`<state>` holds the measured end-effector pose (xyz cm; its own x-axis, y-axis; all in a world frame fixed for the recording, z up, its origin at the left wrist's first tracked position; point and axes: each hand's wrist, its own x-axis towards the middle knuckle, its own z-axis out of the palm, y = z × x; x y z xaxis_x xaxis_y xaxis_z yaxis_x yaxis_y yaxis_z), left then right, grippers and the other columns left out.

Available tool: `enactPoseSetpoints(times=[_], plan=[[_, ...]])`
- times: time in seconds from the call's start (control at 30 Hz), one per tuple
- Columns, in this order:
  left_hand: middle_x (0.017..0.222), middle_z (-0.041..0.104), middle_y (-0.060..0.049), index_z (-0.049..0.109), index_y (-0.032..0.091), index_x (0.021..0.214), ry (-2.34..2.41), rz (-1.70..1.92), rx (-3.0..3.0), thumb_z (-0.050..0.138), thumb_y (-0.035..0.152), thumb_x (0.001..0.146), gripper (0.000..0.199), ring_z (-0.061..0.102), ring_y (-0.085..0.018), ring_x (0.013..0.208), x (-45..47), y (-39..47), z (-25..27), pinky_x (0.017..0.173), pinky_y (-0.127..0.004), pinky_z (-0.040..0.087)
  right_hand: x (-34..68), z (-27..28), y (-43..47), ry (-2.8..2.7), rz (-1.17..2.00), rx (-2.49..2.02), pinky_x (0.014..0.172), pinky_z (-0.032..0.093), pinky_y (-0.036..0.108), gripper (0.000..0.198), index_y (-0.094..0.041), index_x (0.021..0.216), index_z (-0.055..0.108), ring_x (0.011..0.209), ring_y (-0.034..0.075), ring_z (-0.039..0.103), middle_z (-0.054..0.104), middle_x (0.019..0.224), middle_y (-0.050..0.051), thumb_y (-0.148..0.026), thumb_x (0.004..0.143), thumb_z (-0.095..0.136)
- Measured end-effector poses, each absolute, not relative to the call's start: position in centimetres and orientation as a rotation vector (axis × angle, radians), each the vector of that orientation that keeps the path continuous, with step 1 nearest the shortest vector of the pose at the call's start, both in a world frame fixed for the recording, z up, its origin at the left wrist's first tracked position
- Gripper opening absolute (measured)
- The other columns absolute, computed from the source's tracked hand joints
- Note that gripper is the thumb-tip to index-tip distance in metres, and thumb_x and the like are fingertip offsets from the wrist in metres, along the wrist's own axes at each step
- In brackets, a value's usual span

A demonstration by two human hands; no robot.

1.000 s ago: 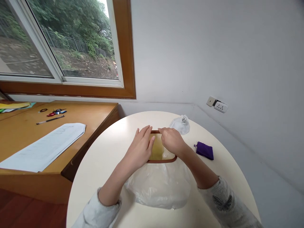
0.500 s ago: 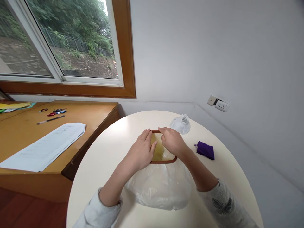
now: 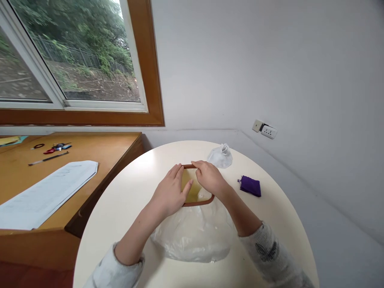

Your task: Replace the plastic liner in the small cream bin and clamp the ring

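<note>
A shallow tray-like piece with a brown rim (image 3: pixel 198 203) and a yellowish inside (image 3: pixel 191 194) lies on the round table in front of me. Crumpled clear plastic (image 3: pixel 195 240) spreads from its near side. Across the left part of the rim rests my left hand (image 3: pixel 169 192), fingers stretched toward the far edge and thumb apart over the yellow area. My right hand (image 3: pixel 211 179) has its fingers bent at the far right of the rim, the thumb tucked inward over a whitish, film-like patch. Its own palm hides much of that grip.
On the cream round table (image 3: pixel 135 192) stand a knotted whitish bag (image 3: pixel 220 157) and a purple cloth pouch (image 3: pixel 250 186). To the left, a wooden desk (image 3: pixel 111 148) bears papers (image 3: pixel 57 190), a pen (image 3: pixel 48 158) and small keys-like items (image 3: pixel 57 148). A wall closes the back and right.
The view has turned slightly right, so everything sits a little further left. Both hands stay at the brown rim in nearly the same pose.
</note>
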<state>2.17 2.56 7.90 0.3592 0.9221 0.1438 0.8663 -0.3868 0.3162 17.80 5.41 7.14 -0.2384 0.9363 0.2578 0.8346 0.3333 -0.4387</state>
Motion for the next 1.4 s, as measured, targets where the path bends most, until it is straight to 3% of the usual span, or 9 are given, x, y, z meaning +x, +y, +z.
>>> enactPoseSetpoints(times=[0.27, 0.4, 0.57, 0.77, 0.93, 1.1, 1.27, 1.4], plan=[[0.141, 0.030, -0.015, 0.034, 0.004, 0.132, 1.654, 0.372, 2.498, 0.023, 0.048, 0.087, 0.064, 0.025, -0.026, 0.130, 2.2, 2.4, 8.3, 0.105, -0.040, 0.027, 18.1, 6.9, 5.3, -1.952, 0.379, -1.398, 0.096, 0.036, 0.028, 0.040, -0.017, 0.122, 0.050, 0.114, 0.014, 0.047, 0.054, 0.123, 0.007, -0.019, 0.087, 0.030], [0.137, 0.036, -0.017, 0.045, 0.004, 0.124, 1.633, 0.412, 2.550, 0.022, 0.046, 0.088, 0.060, 0.030, -0.028, 0.127, 2.2, 2.3, 8.5, 0.102, -0.041, 0.029, 19.1, 6.3, 5.1, -1.794, 0.262, -1.274, 0.099, 0.033, 0.028, 0.040, -0.018, 0.122, 0.049, 0.116, 0.013, 0.045, 0.053, 0.124, 0.006, -0.027, 0.090, 0.027], [0.130, 0.045, -0.015, 0.058, 0.012, 0.108, 1.599, 0.523, 2.554, 0.022, 0.043, 0.089, 0.052, 0.041, -0.027, 0.120, 1.9, 1.9, 9.1, 0.098, -0.043, 0.033, 24.3, 3.5, 4.3, -1.806, 0.039, -1.634, 0.097, 0.035, 0.030, 0.041, -0.016, 0.123, 0.047, 0.116, 0.015, 0.045, 0.051, 0.125, 0.008, -0.024, 0.089, 0.025], [0.111, 0.059, -0.008, 0.059, 0.018, 0.105, 1.441, 0.516, 2.573, 0.024, 0.030, 0.089, 0.040, 0.052, -0.024, 0.104, 0.0, 1.7, 10.7, 0.086, -0.036, 0.042, 32.3, -1.3, 1.8, -1.778, -0.002, -1.980, 0.093, 0.036, 0.040, 0.042, -0.010, 0.114, 0.055, 0.115, 0.025, 0.047, 0.052, 0.123, 0.016, -0.013, 0.082, 0.028], [0.121, 0.053, -0.003, 0.060, 0.024, 0.106, 1.222, 0.248, 2.669, 0.031, 0.016, 0.081, 0.040, 0.053, -0.022, 0.103, -3.0, 2.1, 12.0, 0.084, -0.034, 0.044, 35.1, -5.4, -0.2, -1.766, 0.025, -2.202, 0.093, 0.035, 0.039, 0.044, -0.013, 0.119, 0.053, 0.118, 0.024, 0.044, 0.049, 0.127, 0.014, -0.014, 0.082, 0.029], [0.129, 0.045, 0.002, 0.063, 0.033, 0.101, 1.116, 0.055, 2.747, 0.043, 0.033, 0.083, 0.027, 0.047, -0.025, 0.110, -5.0, 2.6, 12.3, 0.087, -0.036, 0.042, 35.0, -7.3, -1.3, -1.765, -0.010, -2.264, 0.099, 0.026, 0.039, 0.046, -0.011, 0.124, 0.047, 0.120, 0.022, 0.040, 0.045, 0.131, 0.011, -0.018, 0.084, 0.026], [0.122, 0.050, 0.000, 0.066, 0.030, 0.088, 1.044, 0.140, 2.814, 0.049, 0.034, 0.082, 0.019, 0.043, -0.024, 0.113, -4.3, 2.2, 11.9, 0.085, -0.032, 0.041, 35.1, -6.7, -2.6, -1.785, -0.040, -2.263, 0.095, 0.028, 0.039, 0.042, -0.015, 0.115, 0.055, 0.111, 0.022, 0.046, 0.051, 0.123, 0.009, -0.028, 0.086, 0.028], [0.099, 0.060, -0.002, 0.064, 0.024, 0.079, 0.816, 0.176, 2.825, 0.048, 0.027, 0.083, 0.016, 0.051, -0.018, 0.096, -2.0, 1.3, 12.3, 0.078, -0.027, 0.040, 35.9, -6.7, -4.8, -1.778, -0.033, -2.228, 0.086, 0.035, 0.035, 0.041, -0.018, 0.107, 0.060, 0.104, 0.020, 0.050, 0.055, 0.114, 0.007, -0.029, 0.087, 0.026]])
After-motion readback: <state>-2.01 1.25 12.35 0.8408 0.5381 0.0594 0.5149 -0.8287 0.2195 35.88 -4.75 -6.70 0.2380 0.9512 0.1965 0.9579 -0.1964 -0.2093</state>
